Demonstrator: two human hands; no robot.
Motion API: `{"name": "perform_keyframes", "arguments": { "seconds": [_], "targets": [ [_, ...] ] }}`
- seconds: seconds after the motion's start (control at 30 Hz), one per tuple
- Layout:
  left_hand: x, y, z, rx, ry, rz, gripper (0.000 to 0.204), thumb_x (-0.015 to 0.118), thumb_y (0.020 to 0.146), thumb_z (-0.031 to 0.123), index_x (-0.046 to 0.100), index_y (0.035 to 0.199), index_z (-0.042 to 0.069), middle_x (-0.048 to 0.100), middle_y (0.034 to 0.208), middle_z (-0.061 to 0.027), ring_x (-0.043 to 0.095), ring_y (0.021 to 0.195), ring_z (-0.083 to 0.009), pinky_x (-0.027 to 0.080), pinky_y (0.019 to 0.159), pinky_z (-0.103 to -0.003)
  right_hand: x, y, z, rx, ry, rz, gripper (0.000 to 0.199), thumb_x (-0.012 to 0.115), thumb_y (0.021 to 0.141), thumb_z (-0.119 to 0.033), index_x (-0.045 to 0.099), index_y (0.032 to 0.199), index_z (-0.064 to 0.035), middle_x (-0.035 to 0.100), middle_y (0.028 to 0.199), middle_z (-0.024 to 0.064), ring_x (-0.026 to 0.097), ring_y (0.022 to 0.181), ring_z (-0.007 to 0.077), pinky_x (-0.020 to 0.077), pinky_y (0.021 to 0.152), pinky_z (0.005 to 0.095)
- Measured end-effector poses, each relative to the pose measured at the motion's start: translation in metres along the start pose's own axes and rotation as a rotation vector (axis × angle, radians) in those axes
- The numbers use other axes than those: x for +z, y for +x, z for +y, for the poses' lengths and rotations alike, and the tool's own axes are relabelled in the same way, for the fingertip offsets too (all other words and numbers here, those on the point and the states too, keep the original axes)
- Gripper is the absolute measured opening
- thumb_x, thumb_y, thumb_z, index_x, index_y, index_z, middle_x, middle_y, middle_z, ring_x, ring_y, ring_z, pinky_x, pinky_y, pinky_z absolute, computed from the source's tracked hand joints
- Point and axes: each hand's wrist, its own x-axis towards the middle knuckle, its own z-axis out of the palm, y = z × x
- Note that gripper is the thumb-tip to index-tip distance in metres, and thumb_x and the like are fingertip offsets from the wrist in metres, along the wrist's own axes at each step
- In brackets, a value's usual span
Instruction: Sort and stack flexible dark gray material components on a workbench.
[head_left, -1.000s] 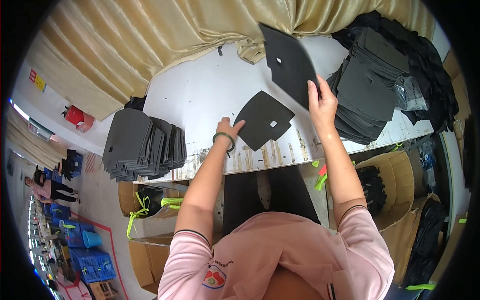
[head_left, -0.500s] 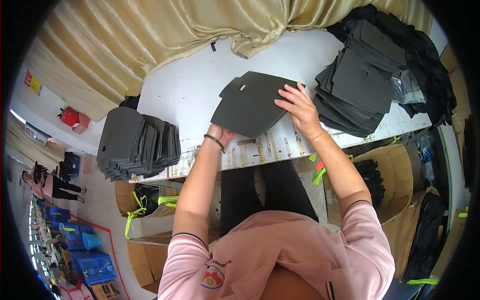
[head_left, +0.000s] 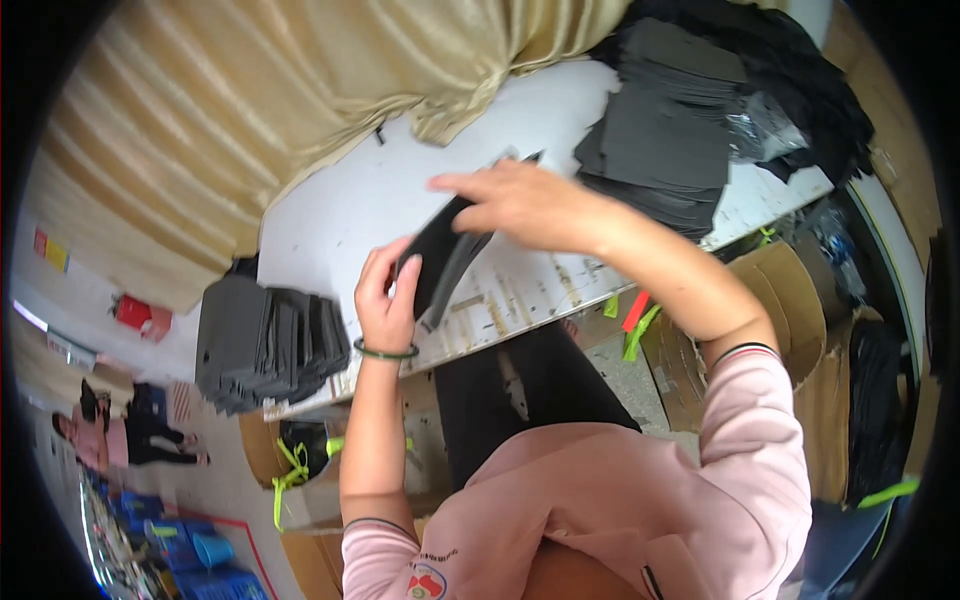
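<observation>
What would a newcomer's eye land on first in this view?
First, the two hands meeting at the middle of the white table: the left hand and the right hand both grip a dark, flat cut piece held on edge above the tabletop. Next come the dark stacks on either side, a fanned pile at the table's left end and a larger heap at the upper right.

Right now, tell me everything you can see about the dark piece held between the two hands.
The dark piece is a thin, flat, dark grey sheet, matte like foam or felt, seen nearly edge-on and tilted steeply above the white table. The left hand grips its lower end; the right hand covers its upper end. It looks folded or doubled.
</observation>
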Motion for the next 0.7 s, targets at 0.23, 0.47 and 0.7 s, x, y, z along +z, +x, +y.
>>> {"name": "perform_keyframes", "arguments": {
  "seconds": [0.23,0.47,0.7],
  "targets": [
    [0.019,-0.021,0.047,-0.078,-0.331,-0.116,0.045,0.061,0.086,0.012,0.047,0.126,-0.005,0.052,0.12,-0.0126,0.051,0.112,-0.0223,0.041,0.094,-0.034,0.007,-0.002,-0.001,-0.082,0.108,0.076,0.019,0.062,0.071,-0.006,0.064,0.089,-0.0113,0.059,0.105,0.001,0.055,0.094,0.0206,0.0414,0.082,0.0351],
    [0.037,-0.025,0.035,-0.147,0.029,0.301,0.036,0.057,0.088,0.006,0.052,0.121,-0.005,0.058,0.112,-0.0169,0.056,0.103,-0.0251,0.043,0.091,-0.034,-0.013,-0.002,-0.028,0.294,0.082,0.575,0.04,0.067,0.078,-0.014,0.057,0.117,-0.013,0.051,0.125,0.012,0.052,0.11,0.0276,0.0342,0.101,0.0406],
    [0.049,-0.036,0.034,0.414,0.488,0.161,0.061,0.056,0.059,-0.005,0.063,0.117,0.01,0.053,0.118,-0.0137,0.051,0.107,-0.0317,0.037,0.093,-0.041,0.003,-0.005,-0.062,0.591,1.435,0.464,0.05,0.062,0.088,-0.013,0.041,0.131,0.0007,0.052,0.122,0.0085,0.047,0.113,0.0139,0.0411,0.094,0.0301]
  ]
}}
